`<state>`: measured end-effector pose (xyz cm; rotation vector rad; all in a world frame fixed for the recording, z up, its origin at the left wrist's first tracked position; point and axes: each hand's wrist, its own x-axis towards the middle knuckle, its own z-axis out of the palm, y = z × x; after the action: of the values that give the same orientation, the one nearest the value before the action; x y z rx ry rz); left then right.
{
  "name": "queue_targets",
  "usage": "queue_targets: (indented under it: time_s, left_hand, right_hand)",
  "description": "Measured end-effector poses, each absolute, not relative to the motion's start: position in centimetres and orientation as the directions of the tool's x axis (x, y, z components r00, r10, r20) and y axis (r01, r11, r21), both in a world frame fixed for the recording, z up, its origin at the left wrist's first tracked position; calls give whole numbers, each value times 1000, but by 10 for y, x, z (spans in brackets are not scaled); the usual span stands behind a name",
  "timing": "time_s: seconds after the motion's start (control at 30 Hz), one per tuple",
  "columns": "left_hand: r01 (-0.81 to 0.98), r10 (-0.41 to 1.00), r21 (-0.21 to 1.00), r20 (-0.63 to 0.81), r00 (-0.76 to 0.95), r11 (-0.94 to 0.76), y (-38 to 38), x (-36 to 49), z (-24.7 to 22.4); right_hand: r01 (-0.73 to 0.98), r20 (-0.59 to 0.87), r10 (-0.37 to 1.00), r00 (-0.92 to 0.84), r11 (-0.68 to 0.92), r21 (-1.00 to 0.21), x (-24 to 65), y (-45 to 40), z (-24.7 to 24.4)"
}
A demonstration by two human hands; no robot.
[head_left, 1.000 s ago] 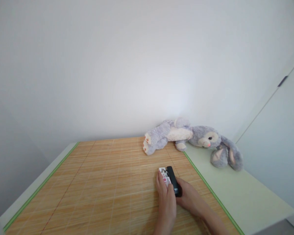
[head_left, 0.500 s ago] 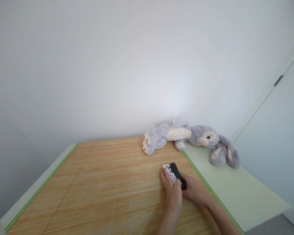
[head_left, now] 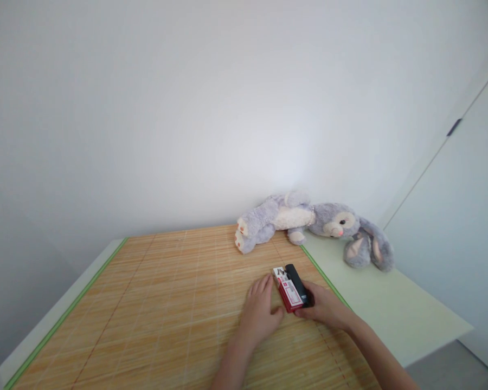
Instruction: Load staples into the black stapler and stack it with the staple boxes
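Observation:
A small red-and-white box with printed labels lies on the bamboo mat, side by side with a black stapler. My right hand curls around the near end of the pair, fingers on the stapler's right side and thumb at the box's near edge. Part of the stapler is hidden by those fingers. To the left of the box, my left hand rests palm down on the mat, fingers stretched out and thumb apart, holding nothing. Its fingertips are close to the box; whether they touch it I cannot tell.
A grey plush rabbit lies on its side along the wall at the back right. The bamboo mat has green edging and covers most of a pale table. A white wall stands behind, with a cabinet door at the right.
My left hand has let go of the box and moved left onto the mat, uncovering the box's red side. My right hand stays at the stapler. The view has shifted slightly.

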<state>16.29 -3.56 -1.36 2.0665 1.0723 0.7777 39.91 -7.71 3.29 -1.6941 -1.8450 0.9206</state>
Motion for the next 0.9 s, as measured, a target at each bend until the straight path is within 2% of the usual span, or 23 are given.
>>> queue_targets:
  time_s: [0.23,0.43,0.53,0.7,0.77,0.8,0.9]
  left_hand:
    - [472,810,701,264,524,-534,-38,167,-13]
    - [479,818,693,294,495,-539,-43,165,-11]
    - [502,854,708,294,429,-496,-59,143,-12]
    - [622,927,688,254,277,-375,-90,43,-22]
    - [781,955,560,250,160,-277,-95,-4,-27]
    - [836,958,491,251,136,-247,-96,-23,-28]
    - [924,963,321,234,133,-206,-95,-55,-30]
  right_hand:
    - [688,-48,988,-148,68,-722,401,-76,29]
    - [640,-32,987,-155,76,-765,399,-78,26]
    - [591,10,1000,-30,25,-806,407,-92,10]
    - [468,127,932,339,-51,-882,407,-142,-29]
    - [419,138,903,406,-50,-907,386,-162,-37]
    - [425,122,918,377,-55,-904,370,-168,-39]
    - [542,131,983,130,40,-839,309,-173,-32]
